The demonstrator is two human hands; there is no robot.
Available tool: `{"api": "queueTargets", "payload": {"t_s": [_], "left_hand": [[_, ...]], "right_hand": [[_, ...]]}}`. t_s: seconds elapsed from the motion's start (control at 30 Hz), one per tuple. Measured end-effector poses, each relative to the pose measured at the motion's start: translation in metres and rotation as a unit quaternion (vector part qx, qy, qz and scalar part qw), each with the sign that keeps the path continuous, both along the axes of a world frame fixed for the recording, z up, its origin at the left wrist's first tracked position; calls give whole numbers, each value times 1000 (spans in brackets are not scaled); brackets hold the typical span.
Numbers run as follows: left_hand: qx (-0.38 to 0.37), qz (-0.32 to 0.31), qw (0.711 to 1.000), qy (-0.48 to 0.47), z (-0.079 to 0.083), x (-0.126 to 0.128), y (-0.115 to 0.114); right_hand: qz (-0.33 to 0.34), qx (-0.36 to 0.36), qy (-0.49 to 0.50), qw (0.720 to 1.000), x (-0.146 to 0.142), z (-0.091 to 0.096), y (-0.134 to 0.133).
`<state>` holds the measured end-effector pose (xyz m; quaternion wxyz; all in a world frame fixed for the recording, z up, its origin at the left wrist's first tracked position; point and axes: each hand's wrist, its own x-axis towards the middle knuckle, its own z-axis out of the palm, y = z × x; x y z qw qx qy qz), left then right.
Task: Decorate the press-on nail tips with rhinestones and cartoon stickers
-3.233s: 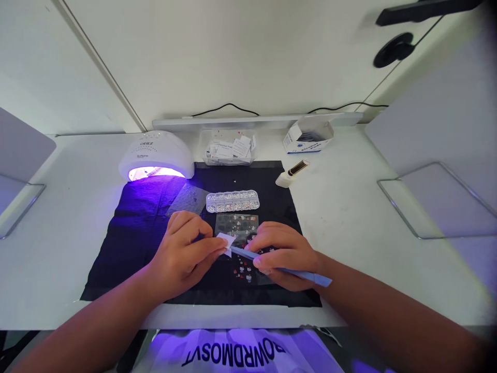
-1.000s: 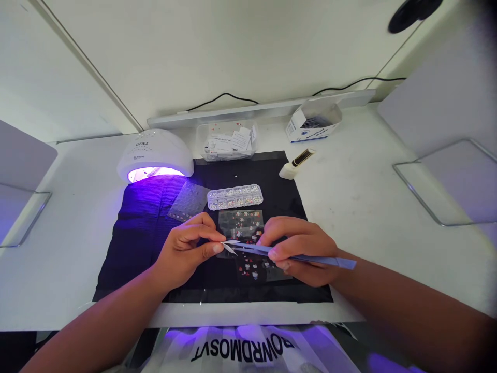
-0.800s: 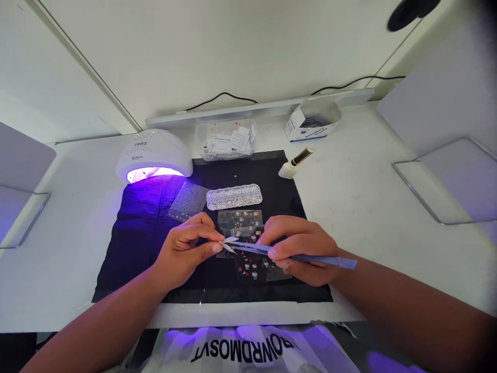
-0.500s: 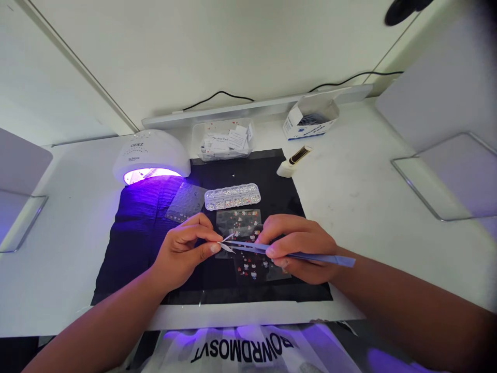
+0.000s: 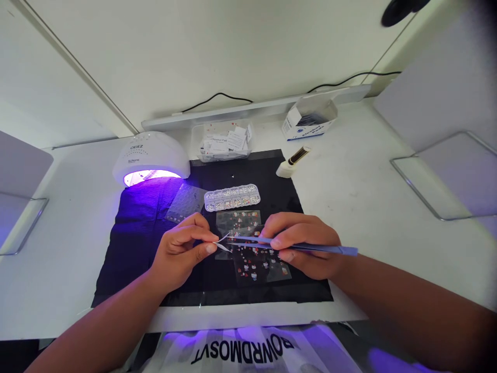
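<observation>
My left hand [image 5: 182, 251] pinches a small white slip [image 5: 222, 244] between thumb and forefinger, held just above a black mat [image 5: 147, 228]. My right hand [image 5: 306, 243] grips pale blue tweezers [image 5: 310, 248] lying almost level, with the tips at the edge of the white slip. Under both hands lie clear sticker sheets [image 5: 260, 261] with small red and white figures.
A white nail lamp [image 5: 151, 158] glows violet at the mat's back left. A clear bead box [image 5: 232, 197], a tub of packets [image 5: 223, 145], a small bottle [image 5: 292, 163] on its side and an open carton [image 5: 310, 122] stand behind. Wire-framed panels [image 5: 438, 176] flank the table.
The white slip has turned from flat-on to edge-on between my left fingers. The tweezers have levelled out and risen slightly. My view has shifted a little; the hands stay in place.
</observation>
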<state>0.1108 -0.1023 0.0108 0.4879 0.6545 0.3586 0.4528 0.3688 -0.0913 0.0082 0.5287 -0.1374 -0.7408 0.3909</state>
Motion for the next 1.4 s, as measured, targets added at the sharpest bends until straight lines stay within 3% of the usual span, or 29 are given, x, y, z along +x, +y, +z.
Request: {"api": "queueTargets", "payload": {"t_s": [0.17, 0.33, 0.47, 0.6, 0.7, 1.4], "left_hand": [[10, 0, 1000, 0, 0, 0, 1], [24, -10, 1000, 11, -1, -1, 1], [80, -4, 995, 66, 0, -1, 1], [220, 6, 963, 153, 5, -1, 2], [273, 3, 944, 187, 7, -2, 2], [291, 10, 937, 193, 10, -3, 2]], "right_hand": [[-7, -29, 22, 999, 1, -1, 0], [8, -104, 72, 992, 1, -2, -2], [18, -141, 67, 988, -1, 0, -5], [-5, -108, 10, 994, -1, 5, -6], [-13, -69, -31, 997, 0, 6, -5], [-24, -54, -14, 998, -1, 3, -5]]}}
